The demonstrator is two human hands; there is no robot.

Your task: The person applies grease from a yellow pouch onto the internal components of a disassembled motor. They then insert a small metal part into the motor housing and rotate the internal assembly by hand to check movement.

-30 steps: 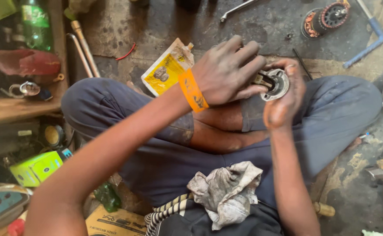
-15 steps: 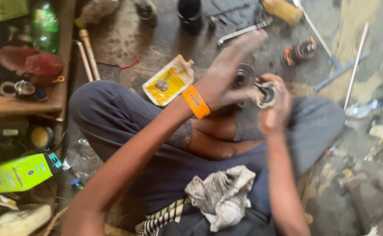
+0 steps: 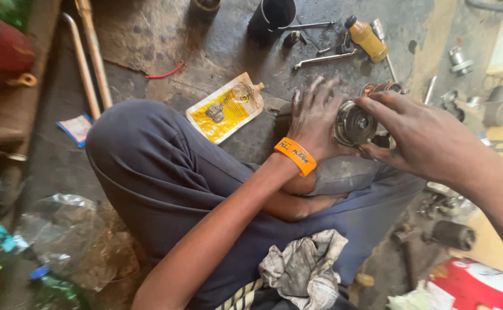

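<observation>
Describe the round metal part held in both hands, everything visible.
The round metal part is a grey, greasy disc-like assembly with concentric rings and a dark centre hole facing the camera. It looks like worn steel or aluminium. It is held above the person's crossed legs, over the dirty floor. The left hand cups its left side, fingers spread; the right hand grips its right edge with the fingertips. Its back is hidden.

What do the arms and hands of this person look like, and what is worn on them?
Both forearms are bare, with no sleeves or gloves. The left hand and right hand look smeared with dark grease. The left wrist wears an orange wristband with dark printing.
</observation>
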